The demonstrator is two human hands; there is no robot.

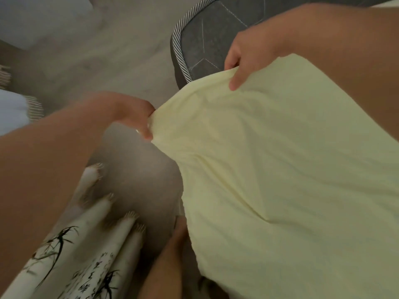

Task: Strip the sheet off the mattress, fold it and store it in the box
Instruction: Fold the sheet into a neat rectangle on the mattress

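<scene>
Sheet (280, 169), pale yellow, fills the right half of the frame and lies over a dark grey mattress (211, 35), whose bare corner with striped piping shows at upper centre. Left hand (133, 117) at centre pinches the sheet's bunched edge in its fingers (148, 133); right hand (244, 59) at upper right grips the same edge, fingers curled under, thumb on top. Beige floor (108, 50) at upper left; white cloth with black bamboo print (86, 255) at lower left.

A home bedroom: a dark grey quilted mattress (218, 37) with striped piping at its corner, a pale yellow sheet (280, 165) over it, bamboo-printed fabric (86, 262) and a pale floor (121, 61).
</scene>
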